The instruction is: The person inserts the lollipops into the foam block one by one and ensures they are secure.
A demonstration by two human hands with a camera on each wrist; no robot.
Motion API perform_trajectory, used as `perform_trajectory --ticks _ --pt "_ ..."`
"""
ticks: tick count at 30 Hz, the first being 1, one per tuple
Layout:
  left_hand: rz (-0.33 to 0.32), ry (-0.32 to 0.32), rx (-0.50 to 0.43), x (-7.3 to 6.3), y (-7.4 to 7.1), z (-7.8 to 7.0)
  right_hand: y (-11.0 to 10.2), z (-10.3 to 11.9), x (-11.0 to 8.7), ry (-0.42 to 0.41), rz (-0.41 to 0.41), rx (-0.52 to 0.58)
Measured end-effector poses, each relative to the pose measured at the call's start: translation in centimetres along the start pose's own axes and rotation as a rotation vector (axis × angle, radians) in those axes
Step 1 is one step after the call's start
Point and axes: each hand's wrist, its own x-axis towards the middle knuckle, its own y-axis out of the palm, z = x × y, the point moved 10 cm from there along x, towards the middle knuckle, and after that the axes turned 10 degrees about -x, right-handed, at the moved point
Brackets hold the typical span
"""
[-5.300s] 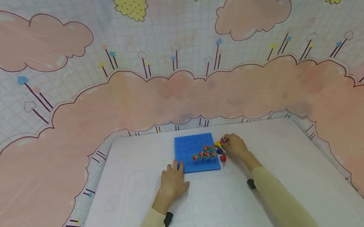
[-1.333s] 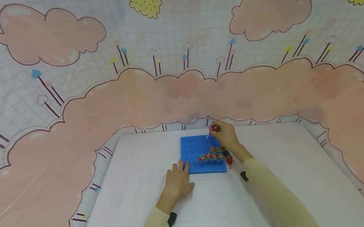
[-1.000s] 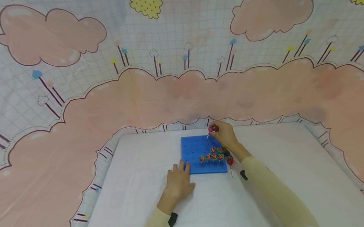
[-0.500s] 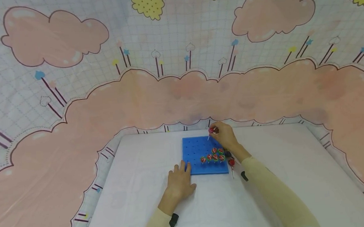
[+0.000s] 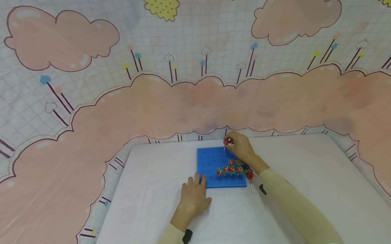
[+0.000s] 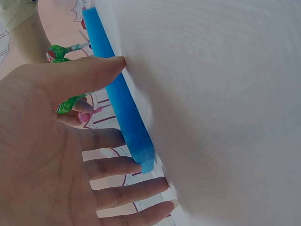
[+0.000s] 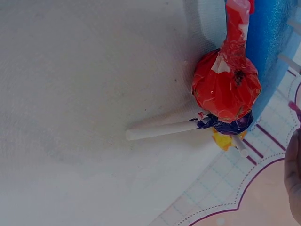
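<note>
My right hand (image 5: 242, 147) pinches a pink-wrapped lollipop (image 5: 226, 141) over the far edge of a blue board (image 5: 207, 160) dotted with small holes. The lollipop's white stick points down, its tip close over the board. At the near left corner of the board, my left hand (image 5: 193, 196) lies with fingers spread, fingertips at the edge. In the left wrist view its thumb (image 6: 94, 73) reaches across the board's blue side. Several green-and-red lollipops (image 5: 232, 169) stand upright in holes on the right half of the board.
Beside the board's right edge lie loose lollipops: a red one (image 7: 225, 89), a dark purple one (image 7: 231, 126) and a yellow one (image 7: 221, 140) partly hidden behind them. A white cloth (image 5: 146, 198) covers the table. A curtain printed with clouds (image 5: 65, 40) hangs behind.
Since the oldest frame, my right hand has gone from the loose lollipops leftward to the board's far edge, bringing the pink lollipop. Over the last second it barely shifts. The left hand stays.
</note>
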Motion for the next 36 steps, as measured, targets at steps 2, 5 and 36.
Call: perform_trajectory --ticks 2,5,36 --pt "-0.001 0.001 -0.001 0.0 -0.1 -0.1 0.2 0.0 -0.1 0.005 0.015 -0.003" --pt "0.004 0.000 -0.002 0.0 -0.1 -0.2 0.5 0.0 -0.3 0.022 0.047 -0.014" --pt "-0.003 0.007 -0.004 -0.2 -0.1 -0.2 -0.4 -0.1 -0.9 0.012 0.157 -0.088"
